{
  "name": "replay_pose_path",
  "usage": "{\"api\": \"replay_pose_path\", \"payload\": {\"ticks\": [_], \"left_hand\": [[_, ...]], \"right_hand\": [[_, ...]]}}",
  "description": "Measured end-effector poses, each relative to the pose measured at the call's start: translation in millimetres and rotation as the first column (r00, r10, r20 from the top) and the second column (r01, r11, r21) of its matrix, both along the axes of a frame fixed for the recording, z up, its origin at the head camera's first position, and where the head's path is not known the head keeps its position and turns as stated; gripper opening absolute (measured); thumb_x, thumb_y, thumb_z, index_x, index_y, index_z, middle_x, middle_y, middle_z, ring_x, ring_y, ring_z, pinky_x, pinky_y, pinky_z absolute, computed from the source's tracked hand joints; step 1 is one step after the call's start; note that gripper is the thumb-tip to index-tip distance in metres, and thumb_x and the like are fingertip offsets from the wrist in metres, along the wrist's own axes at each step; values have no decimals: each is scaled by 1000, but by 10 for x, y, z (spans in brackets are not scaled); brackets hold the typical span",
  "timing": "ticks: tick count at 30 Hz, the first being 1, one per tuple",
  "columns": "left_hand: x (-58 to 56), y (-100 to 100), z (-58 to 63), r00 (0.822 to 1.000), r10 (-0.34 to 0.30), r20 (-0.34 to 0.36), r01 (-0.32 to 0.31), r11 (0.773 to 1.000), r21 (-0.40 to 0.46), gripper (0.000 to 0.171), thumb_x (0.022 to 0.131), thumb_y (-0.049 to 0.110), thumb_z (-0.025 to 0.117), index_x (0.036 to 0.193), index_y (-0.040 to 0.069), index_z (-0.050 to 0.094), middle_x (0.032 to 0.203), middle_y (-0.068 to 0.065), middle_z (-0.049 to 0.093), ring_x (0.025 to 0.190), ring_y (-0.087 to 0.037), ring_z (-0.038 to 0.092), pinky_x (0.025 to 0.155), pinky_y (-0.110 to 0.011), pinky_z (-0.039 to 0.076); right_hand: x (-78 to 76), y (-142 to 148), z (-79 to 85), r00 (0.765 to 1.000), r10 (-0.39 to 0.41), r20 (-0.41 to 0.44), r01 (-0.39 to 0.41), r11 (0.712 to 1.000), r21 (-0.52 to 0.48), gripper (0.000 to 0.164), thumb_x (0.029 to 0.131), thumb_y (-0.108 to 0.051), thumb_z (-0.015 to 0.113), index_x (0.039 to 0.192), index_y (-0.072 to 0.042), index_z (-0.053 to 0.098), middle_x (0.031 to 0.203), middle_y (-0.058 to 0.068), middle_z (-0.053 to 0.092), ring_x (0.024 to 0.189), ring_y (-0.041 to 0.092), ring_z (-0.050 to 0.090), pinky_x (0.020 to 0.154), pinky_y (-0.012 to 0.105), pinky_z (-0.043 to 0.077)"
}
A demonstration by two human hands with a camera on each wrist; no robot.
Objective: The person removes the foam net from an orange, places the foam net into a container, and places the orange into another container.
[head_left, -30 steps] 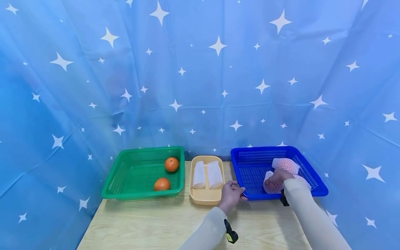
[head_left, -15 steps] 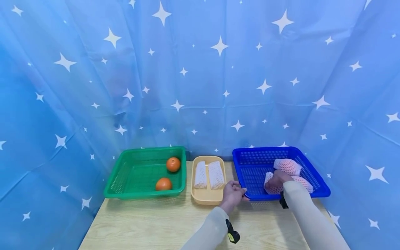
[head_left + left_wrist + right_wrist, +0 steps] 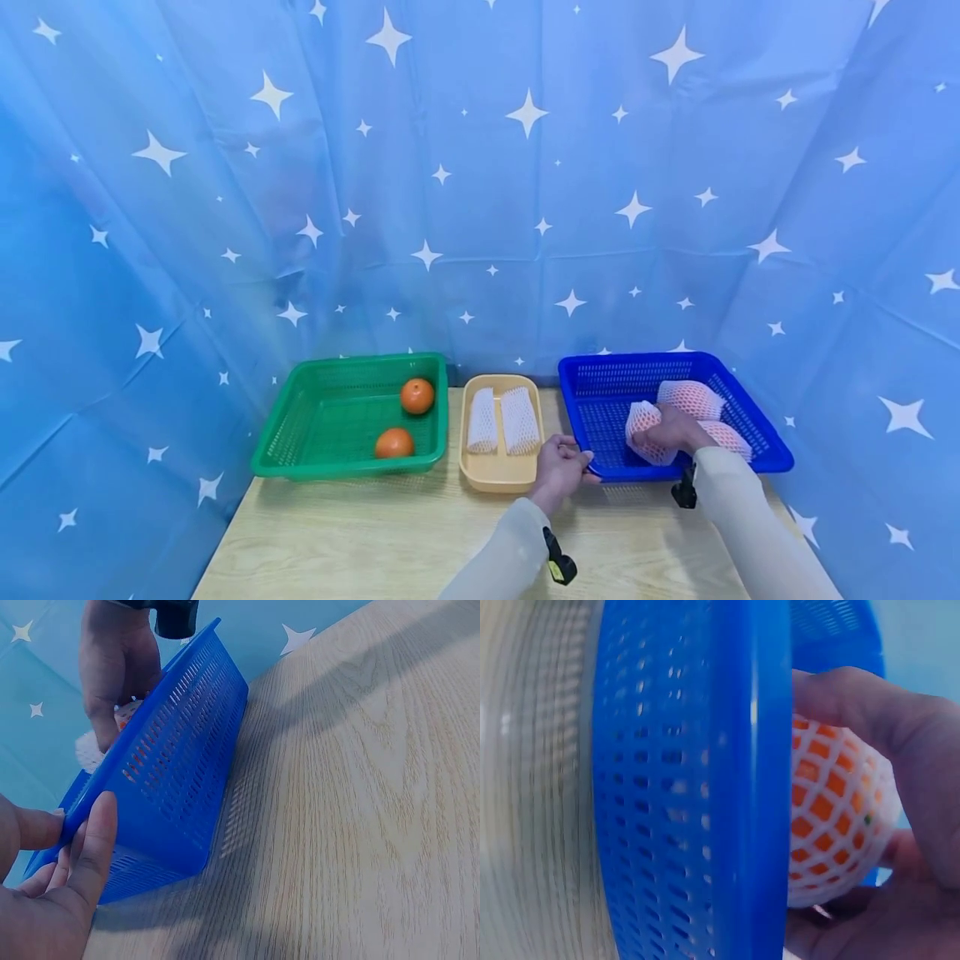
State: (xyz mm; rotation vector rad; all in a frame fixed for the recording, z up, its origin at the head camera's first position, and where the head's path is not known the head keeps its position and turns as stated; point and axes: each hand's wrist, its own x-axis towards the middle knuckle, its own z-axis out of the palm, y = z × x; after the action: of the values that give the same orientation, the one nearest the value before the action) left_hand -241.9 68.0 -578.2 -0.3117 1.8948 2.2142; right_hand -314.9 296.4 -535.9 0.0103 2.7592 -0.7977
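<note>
My right hand [image 3: 677,430] is inside the blue basket [image 3: 633,360], gripping an orange in a white foam net sleeve [image 3: 643,431]. In the right wrist view, thumb and fingers wrap this netted orange [image 3: 829,814] just behind the basket rim. Two more netted oranges lie at the basket's right: one netted orange [image 3: 693,400] behind, another netted orange [image 3: 727,438] nearer, partly covered by the right hand and wrist. My left hand [image 3: 558,473] pinches the rim at the basket's near left corner, thumb on top and fingers below, as the left wrist view shows the hand [image 3: 64,877].
A green basket [image 3: 300,367] at left holds two bare oranges, one orange [image 3: 417,396] behind the other orange [image 3: 394,443]. Between the baskets, a yellow tray [image 3: 498,479] carries two foam net sleeves [image 3: 482,421]. A starry blue curtain [image 3: 480,208] closes the back of the wooden table [image 3: 352,533].
My right hand has drawn the netted orange slightly up and left, and more of that orange now shows. The left hand stays on the rim. The head view has shifted slightly.
</note>
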Motion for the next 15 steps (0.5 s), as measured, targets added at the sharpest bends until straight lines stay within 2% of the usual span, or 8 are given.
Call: {"api": "replay_pose_path", "payload": {"ticks": [5, 7, 10, 12, 15], "left_hand": [[-14, -4, 32, 1000, 6, -4, -6, 1000, 19, 31, 95, 0, 68, 124, -1, 55, 91, -8, 57, 63, -18, 69, 67, -38, 64], [-13, -10, 34, 1000, 0, 4, 0, 1000, 6, 32, 96, 1, 68, 125, 0, 56, 92, -9, 60, 65, -18, 69, 68, -38, 64], [-6, -22, 27, 1000, -5, 16, 5, 1000, -7, 30, 96, 3, 69, 124, 2, 57, 92, -9, 63, 66, -18, 69, 68, -37, 64], [-6, -31, 5, 1000, -10, 14, 10, 1000, -7, 31, 96, 3, 69, 124, 1, 57, 91, -10, 64, 65, -17, 69, 68, -37, 64], [-4, -70, -27, 999, -42, -8, 42, 999, -6, 32, 96, 4, 69, 125, -1, 57, 89, -11, 66, 62, -15, 69, 72, -42, 65]], "right_hand": [[49, -32, 45, 999, -32, -43, 30, 998, -50, 95, 83, -42, 80, 145, 14, 34, 127, 35, 58, 110, 46, 61, 93, 63, 53], [95, -55, 76, 998, -49, -39, 46, 996, -79, 100, 86, -48, 78, 150, 12, 29, 136, 37, 53, 118, 50, 57, 98, 67, 50], [185, -104, 139, 997, -64, -30, 61, 992, -111, 110, 89, -58, 72, 158, 8, 18, 154, 38, 37, 135, 57, 42, 106, 74, 40], [245, -142, 174, 997, -65, -39, 60, 989, -135, 113, 90, -62, 68, 160, 7, 13, 158, 38, 29, 140, 58, 36, 108, 75, 37], [330, -217, 218, 994, -69, -82, 54, 983, -173, 106, 89, -65, 67, 159, 2, 23, 155, 33, 40, 136, 53, 45, 105, 72, 44]]}}
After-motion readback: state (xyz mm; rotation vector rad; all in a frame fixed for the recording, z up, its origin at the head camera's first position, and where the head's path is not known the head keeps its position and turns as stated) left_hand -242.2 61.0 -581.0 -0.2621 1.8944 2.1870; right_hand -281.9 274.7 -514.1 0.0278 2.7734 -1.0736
